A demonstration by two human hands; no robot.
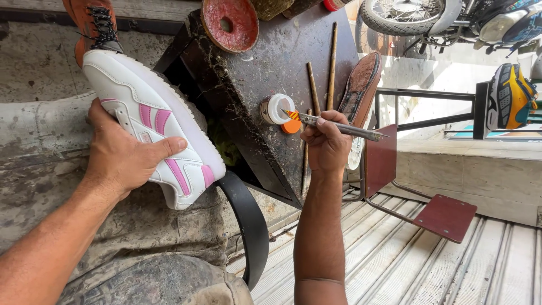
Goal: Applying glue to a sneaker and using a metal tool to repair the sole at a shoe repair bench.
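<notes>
Hands: I am seeing the left hand (127, 158) clasping a white and pink sneaker (152, 121) over the lap, and the right hand (326, 144) pinching a thin metal tool (339, 126).
Tool tip: it is hovering at the small open white pot (276, 108), beside an orange cap (291, 126).
Progress: I am judging this early; the tip is at the pot and well apart from the sneaker, which is showing no work yet.
Bench: the dark bench (265, 62) is carrying wooden sticks (332, 65), a worn shoe sole (361, 85) and a red disc (230, 24).
Farther off: a motorbike wheel (403, 16) is showing.
</notes>
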